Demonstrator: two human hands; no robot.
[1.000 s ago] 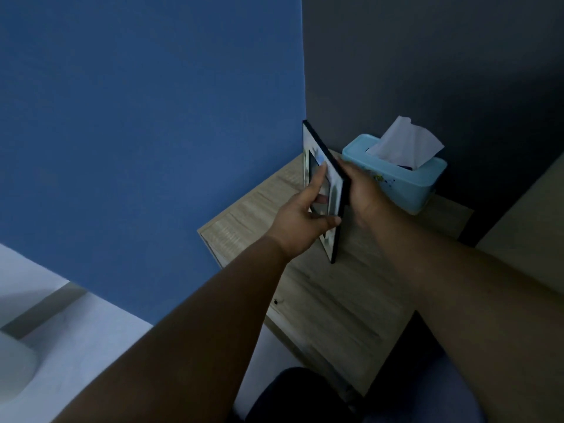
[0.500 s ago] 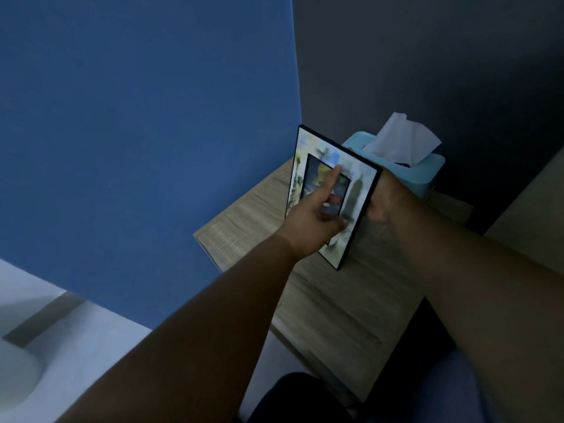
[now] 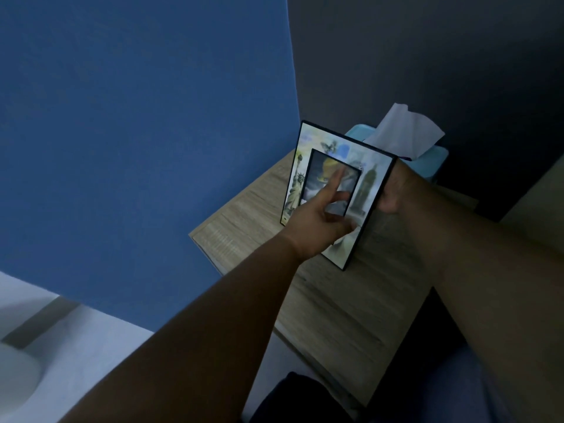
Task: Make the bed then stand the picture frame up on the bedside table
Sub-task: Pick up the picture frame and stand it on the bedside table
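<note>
- The picture frame (image 3: pixel 363 166) is seen standing upright on the wooden bench (image 3: pixel 332 303), its lower edge on the top and its face turned toward the camera.
- A thin black rim is seen around it, with a pale printed border inside; a statue figure is shown on the left strip and a tall tower on the right strip.
- A second black line is drawn around the middle window, where a dim, blurred photo is carried.
- The left hand (image 3: pixel 317 221) is laid against the frame's front, forefinger stretched up over the middle window, the other fingers loosely curled, the thumb near the lower border.
- The right hand (image 3: pixel 393 193) is closed round the frame's right edge; its fingers are hidden behind the frame.
- A light blue tissue box (image 3: pixel 439 154) is set just behind the frame, a white tissue (image 3: pixel 403 129) poking out of its top.
- The bench is tucked into the corner where a blue wall (image 3: pixel 146 132) is met by a dark grey wall (image 3: pixel 427 50).
- A strip of white bed (image 3: pixel 76 346) is seen at lower left.
</note>
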